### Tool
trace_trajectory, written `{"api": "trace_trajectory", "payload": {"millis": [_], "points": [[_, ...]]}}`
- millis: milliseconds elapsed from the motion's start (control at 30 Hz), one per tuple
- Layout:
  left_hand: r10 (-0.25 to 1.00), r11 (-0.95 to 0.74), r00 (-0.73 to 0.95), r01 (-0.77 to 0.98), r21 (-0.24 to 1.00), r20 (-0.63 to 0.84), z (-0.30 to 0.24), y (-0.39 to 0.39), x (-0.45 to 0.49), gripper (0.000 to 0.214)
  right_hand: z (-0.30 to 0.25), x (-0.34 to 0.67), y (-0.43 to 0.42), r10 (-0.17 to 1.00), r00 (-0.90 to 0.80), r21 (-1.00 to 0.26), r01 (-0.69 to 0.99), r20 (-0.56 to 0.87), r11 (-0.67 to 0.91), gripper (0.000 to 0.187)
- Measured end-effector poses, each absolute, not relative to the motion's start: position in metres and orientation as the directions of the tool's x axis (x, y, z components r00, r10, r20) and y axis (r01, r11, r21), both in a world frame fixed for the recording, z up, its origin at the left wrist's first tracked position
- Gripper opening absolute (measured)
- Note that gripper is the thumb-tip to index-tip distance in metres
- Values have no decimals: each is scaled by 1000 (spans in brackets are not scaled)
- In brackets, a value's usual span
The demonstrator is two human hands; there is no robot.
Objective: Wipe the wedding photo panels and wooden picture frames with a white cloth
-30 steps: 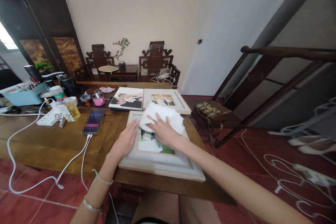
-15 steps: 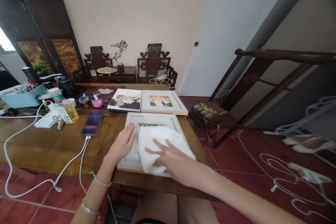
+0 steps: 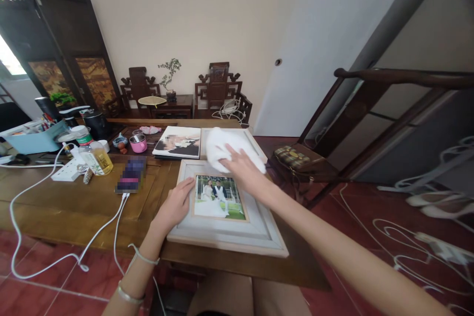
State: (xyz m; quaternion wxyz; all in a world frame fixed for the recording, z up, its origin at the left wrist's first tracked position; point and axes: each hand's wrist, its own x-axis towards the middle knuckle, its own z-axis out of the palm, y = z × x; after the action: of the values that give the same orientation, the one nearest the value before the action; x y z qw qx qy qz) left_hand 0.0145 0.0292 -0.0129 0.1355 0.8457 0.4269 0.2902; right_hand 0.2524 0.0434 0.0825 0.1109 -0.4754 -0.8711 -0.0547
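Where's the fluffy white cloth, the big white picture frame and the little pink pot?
fluffy white cloth (image 3: 219,144): head view, its bare left part.
big white picture frame (image 3: 229,235): head view, its near border.
little pink pot (image 3: 138,144): head view, its side wall.

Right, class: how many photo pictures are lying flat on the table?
3. A white-framed wedding photo touched by the left hand; an unframed print behind it; a white frame beside that, mostly hidden by the cloth under the right hand.
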Motion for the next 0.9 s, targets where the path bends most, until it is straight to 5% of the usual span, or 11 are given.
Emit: {"api": "trace_trajectory", "payload": {"millis": [200,600,900], "points": [[793,-610,460,607,510,400,-6,28,17,60,58,205,73,652,-758,-80,649,24,757,68],[832,-554,413,663,504,371,-13,29,16,57,70,303,36,872,-485,-1,874,-65,486,65],[821,-568,415,668,481,392,-15,31,16,57,89,284,-67,835,-457,-91,887,-306,452,71]]}}
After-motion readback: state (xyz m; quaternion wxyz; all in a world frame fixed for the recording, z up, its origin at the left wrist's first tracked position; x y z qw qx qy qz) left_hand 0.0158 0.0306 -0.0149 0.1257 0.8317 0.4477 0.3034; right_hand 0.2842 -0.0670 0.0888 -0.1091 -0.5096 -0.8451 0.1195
